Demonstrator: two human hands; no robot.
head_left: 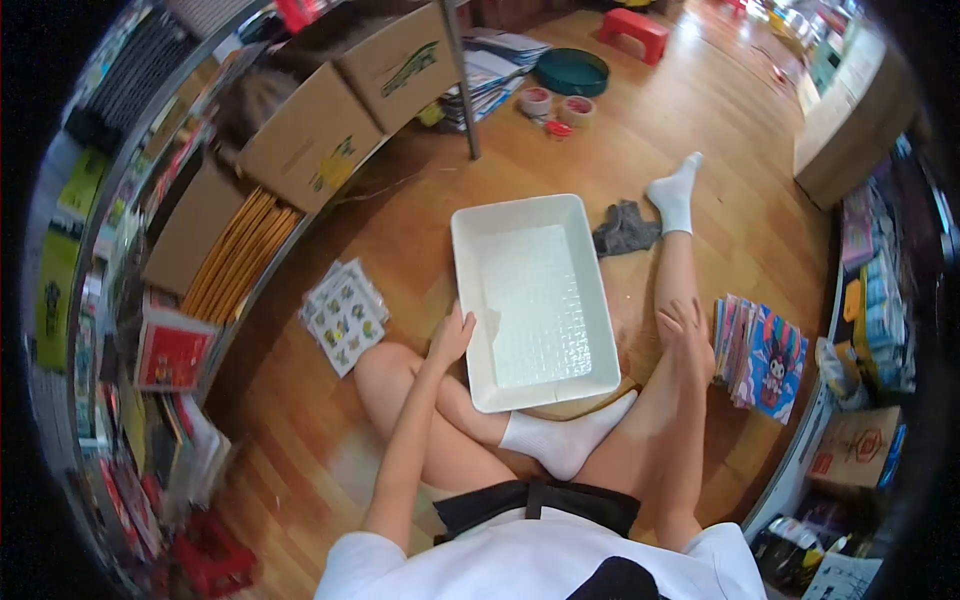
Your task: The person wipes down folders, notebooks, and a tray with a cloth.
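Observation:
Between my legs on the wooden floor sits a white rectangular plastic tray [530, 300], its glossy bottom marked with a grid pattern. My left hand [455, 336] grips the tray's left rim with its fingertips. Spread out and holding nothing, my right hand [686, 335] rests on my right leg near the knee. A crumpled grey cloth [627, 230] lies beyond the tray's right side, near my outstretched foot. Sheets with small printed pictures [345, 318] are at the left, beside my bent knee. Right of my right hand, a fanned stack of colourful booklets [765, 360] lies on the floor.
Shelving with cardboard boxes [310, 135] and brown envelopes [240, 255] runs along the left. Ahead are tape rolls [576, 111], a dark green round tray [571, 72] and a red stool [634, 36]. Stocked shelves line the right, with a cardboard box [855, 447].

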